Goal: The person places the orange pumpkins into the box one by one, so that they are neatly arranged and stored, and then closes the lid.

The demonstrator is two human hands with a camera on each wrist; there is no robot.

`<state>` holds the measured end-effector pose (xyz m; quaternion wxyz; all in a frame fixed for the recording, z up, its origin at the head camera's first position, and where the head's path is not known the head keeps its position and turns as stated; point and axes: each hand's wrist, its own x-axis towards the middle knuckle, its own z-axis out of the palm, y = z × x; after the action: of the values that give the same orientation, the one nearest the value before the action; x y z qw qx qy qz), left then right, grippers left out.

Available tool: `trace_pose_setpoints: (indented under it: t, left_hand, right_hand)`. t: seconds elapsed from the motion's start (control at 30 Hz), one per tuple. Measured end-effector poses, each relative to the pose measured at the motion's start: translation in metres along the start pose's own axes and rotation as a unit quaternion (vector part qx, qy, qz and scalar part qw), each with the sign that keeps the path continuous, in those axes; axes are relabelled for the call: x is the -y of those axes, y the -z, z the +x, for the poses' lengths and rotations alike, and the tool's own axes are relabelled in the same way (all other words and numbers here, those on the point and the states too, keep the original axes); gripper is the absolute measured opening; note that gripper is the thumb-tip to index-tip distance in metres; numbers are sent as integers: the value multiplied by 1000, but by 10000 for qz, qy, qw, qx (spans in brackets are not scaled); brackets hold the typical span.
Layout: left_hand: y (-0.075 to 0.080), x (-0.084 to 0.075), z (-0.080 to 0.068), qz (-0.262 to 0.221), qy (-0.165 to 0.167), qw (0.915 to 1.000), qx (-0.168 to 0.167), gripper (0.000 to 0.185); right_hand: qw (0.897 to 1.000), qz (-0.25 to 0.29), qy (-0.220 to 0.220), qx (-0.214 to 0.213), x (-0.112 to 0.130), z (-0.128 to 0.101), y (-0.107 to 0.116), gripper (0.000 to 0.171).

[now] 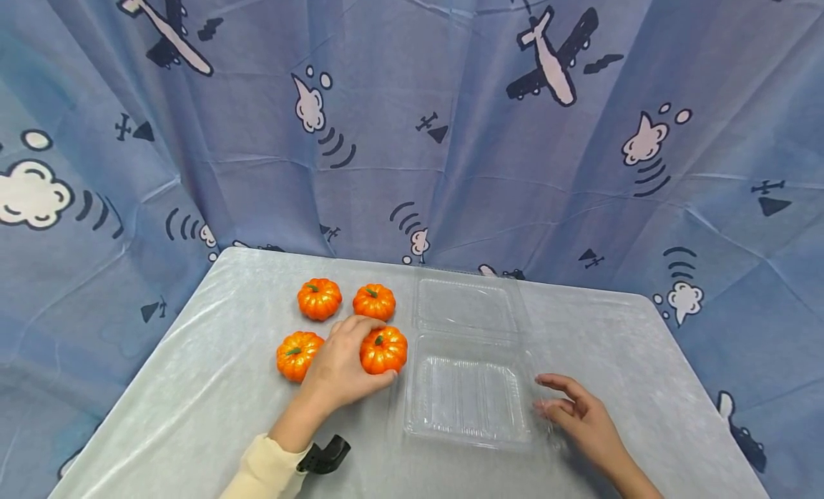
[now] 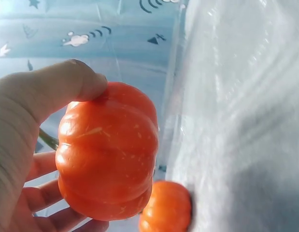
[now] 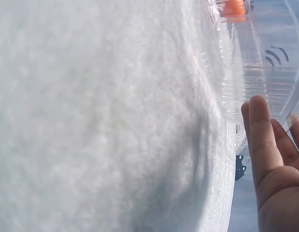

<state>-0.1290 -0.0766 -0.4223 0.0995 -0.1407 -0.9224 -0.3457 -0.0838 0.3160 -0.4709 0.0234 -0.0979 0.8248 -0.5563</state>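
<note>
Several small orange pumpkins lie on the table left of a clear plastic clamshell box (image 1: 468,399) that stands open, its lid (image 1: 465,304) folded back. My left hand (image 1: 347,367) grips the nearest pumpkin (image 1: 383,349), thumb and fingers curled round it; the left wrist view shows that pumpkin (image 2: 106,152) filling my palm, with another pumpkin (image 2: 166,208) behind it. My right hand (image 1: 576,409) rests with loose, straight fingers (image 3: 259,130) against the box's right edge (image 3: 246,92) and holds nothing.
Three more pumpkins (image 1: 319,299) (image 1: 374,302) (image 1: 297,354) sit to the left and behind. A pale cloth covers the table (image 1: 193,413). A blue curtain (image 1: 412,127) printed with planes and clouds hangs close behind and at the sides.
</note>
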Motion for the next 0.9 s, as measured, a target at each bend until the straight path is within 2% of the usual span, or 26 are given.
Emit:
trace_pose_setpoints:
  t: [0.53,0.7,0.9]
  left_hand:
    - [-17,-36,13,-747,-405,9956,398,61]
    - [-25,-43,15,-749,-510,9947,496,62]
    - [-33,-49,15,-708,-586,9942,562,61]
  right_hand:
    - [9997,219,46,12,-1,1,-1,41]
    - [9998,194,33,-20,-2,1,-1,41]
    - [9993,308,221,30,-3,1,0,40]
